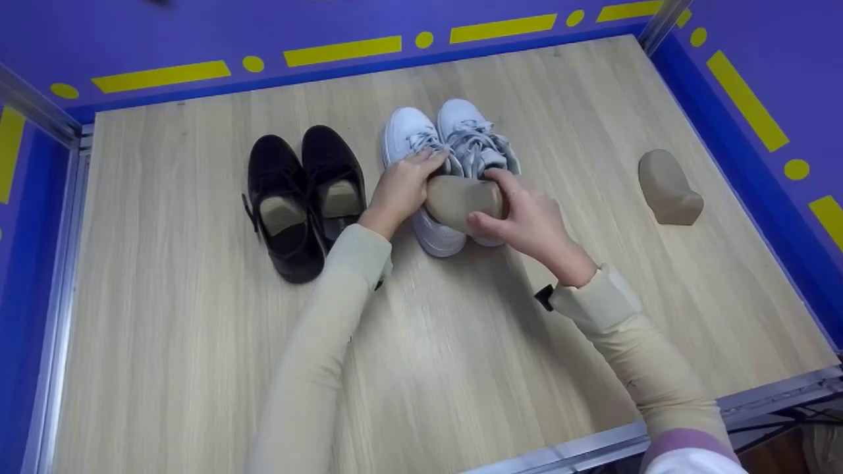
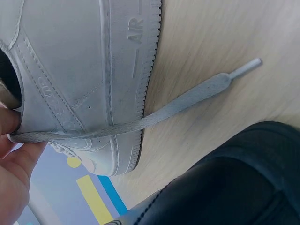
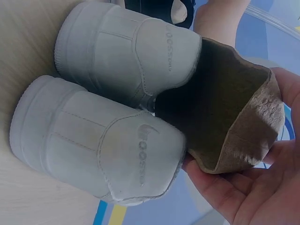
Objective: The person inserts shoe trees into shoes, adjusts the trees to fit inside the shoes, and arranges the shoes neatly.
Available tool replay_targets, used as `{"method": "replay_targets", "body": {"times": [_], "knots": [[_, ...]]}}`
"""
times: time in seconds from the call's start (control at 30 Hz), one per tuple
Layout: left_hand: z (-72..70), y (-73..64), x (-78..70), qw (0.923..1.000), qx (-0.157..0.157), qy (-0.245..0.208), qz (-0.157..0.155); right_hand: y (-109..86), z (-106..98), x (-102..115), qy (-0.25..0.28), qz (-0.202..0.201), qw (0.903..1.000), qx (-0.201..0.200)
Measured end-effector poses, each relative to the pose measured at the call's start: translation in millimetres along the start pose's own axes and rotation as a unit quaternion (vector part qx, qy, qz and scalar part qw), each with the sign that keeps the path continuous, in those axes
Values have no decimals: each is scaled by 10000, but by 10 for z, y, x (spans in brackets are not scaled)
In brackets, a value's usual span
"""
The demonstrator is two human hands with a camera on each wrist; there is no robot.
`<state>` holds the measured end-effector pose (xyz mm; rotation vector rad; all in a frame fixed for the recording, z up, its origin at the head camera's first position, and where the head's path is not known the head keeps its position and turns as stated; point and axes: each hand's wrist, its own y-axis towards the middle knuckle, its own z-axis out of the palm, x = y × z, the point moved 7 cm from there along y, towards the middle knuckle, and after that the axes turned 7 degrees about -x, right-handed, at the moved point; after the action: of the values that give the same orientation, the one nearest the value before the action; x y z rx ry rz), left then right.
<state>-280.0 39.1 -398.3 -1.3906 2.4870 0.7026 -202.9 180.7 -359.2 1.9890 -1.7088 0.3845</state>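
Note:
A brown moulded-pulp shoe insert is tilted over the openings of two white sneakers. My right hand grips its right end between thumb and fingers; the right wrist view shows its hollow underside. The left white sneaker and right white sneaker stand side by side, toes away from me. At the left sneaker's opening, my left hand pinches a grey shoelace, whose end trails past the sole in the left wrist view. The insert hides part of both sneakers in the head view.
Left of the sneakers stands a pair of black shoes, with pulp inserts inside. Another brown pulp insert lies on the right of the wooden tabletop. Blue panels with yellow marks border the back and sides.

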Motion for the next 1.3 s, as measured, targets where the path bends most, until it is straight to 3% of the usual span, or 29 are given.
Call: {"method": "replay_targets", "body": {"times": [1.03, 1.3], "knots": [[10, -15, 8, 9997, 222, -46, -28, 147, 121, 397, -1579, 95, 9874, -85], [-17, -3, 14, 9999, 12, 95, -96, 136, 141, 339, -1454, -31, 9893, -139]]}}
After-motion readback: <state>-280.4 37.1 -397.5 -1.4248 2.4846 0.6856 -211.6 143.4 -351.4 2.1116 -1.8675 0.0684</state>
